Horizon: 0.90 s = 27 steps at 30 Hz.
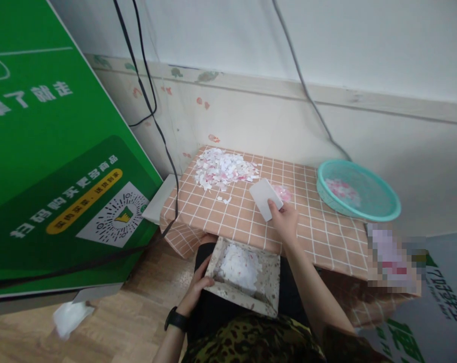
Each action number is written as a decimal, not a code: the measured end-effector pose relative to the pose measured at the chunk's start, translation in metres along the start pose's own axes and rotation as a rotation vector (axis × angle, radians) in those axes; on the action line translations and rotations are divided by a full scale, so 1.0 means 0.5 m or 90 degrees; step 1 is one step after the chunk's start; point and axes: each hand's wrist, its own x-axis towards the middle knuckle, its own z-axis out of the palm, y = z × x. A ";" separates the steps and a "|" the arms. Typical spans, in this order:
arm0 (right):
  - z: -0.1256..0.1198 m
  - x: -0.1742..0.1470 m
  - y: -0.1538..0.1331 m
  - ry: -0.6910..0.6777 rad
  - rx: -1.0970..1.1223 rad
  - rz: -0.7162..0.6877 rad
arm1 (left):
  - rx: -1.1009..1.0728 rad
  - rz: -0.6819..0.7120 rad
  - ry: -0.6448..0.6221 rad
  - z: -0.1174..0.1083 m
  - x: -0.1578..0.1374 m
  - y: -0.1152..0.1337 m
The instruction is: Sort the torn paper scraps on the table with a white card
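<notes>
My left hand (198,282) is closed on the left edge of a speckled, pale rectangular box (247,301), which rests on my lap below the table edge. Small white paper scraps (239,267) lie inside it, mostly toward the left and middle. Above the tablecloth, my right hand (285,222) pinches a white card (263,197) between thumb and fingers, tilted. Partly hidden behind that hand is a small pink, shiny item (283,192) whose kind I cannot make out. A heap of white and pink paper scraps (225,169) spreads over the table's far left, with a few loose bits nearer me.
A teal plastic basket (358,174) with pink and white scraps stands at the table's right end. The table wears a brown checked cloth (326,242). A green cabinet (43,166) stands left, with a black cable (168,151) hanging before it. A white bag (71,318) lies on the floor.
</notes>
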 end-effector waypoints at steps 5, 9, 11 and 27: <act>-0.072 0.049 0.045 0.072 -0.021 0.040 | -0.004 -0.004 0.008 0.001 0.001 0.000; -0.119 0.087 0.074 0.143 -0.096 0.024 | -0.028 -0.034 0.012 0.002 0.001 0.002; -0.127 0.103 0.085 0.150 -0.175 -0.003 | -0.039 -0.029 0.007 0.003 0.000 0.002; -0.048 0.069 -0.007 -0.112 -0.014 -0.186 | -0.100 -0.025 0.155 -0.011 -0.043 0.043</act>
